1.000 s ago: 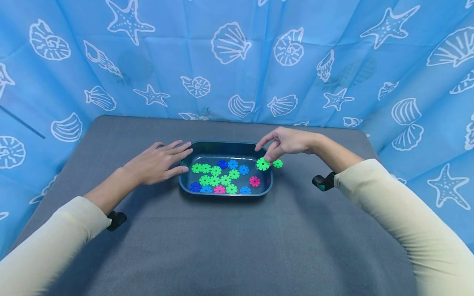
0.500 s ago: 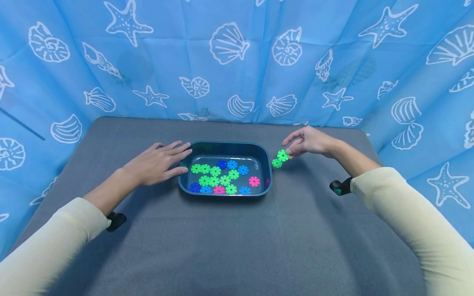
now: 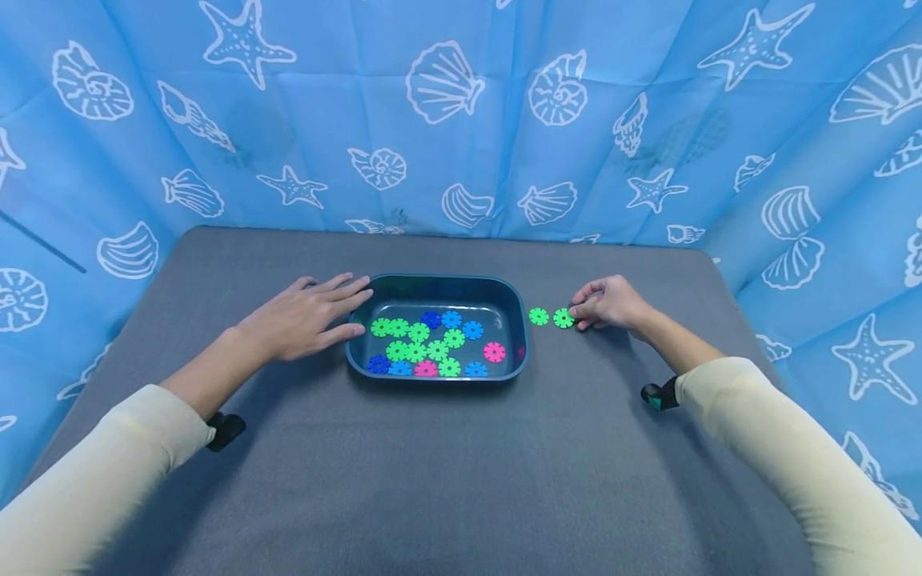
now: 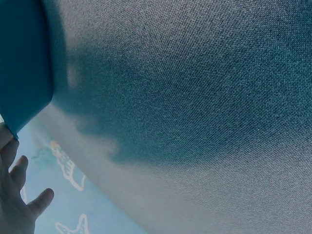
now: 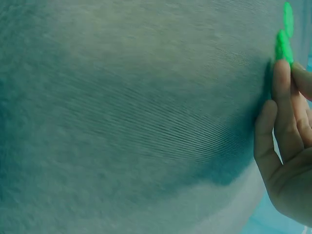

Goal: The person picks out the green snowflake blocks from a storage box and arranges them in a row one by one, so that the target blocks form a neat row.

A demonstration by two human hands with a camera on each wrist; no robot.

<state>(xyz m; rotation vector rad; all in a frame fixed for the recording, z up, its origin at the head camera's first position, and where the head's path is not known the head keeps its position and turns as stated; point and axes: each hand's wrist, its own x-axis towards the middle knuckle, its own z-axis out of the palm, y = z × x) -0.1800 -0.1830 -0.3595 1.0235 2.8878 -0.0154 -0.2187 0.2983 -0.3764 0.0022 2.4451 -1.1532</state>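
A dark blue-green oblong tray (image 3: 438, 379) holds several notched plastic discs in green, blue and pink. My left hand (image 3: 306, 318) lies with fingers spread over the tray's left rim, its fingertips right at the edge; the left wrist view also catches these fingers by the tray wall (image 4: 27, 63). To the right of the tray, my right hand (image 3: 612, 304) pinches a green notched disc (image 3: 563, 318) between thumb and fingers, low over the cloth. Beside it, nearer the tray, lies another green disc (image 3: 538, 317). In the right wrist view the pinched disc (image 5: 282, 47) shows edge-on.
Grey cloth (image 3: 461, 480) covers the table under everything. A blue curtain (image 3: 461, 120) with white shell and starfish prints hangs behind the table's far edge. Dark wrist-worn devices (image 3: 226, 430) show under both sleeves.
My right hand has carried the green disc from over the tray's right rim out to the right and down beside the other green disc. My left hand stays in place.
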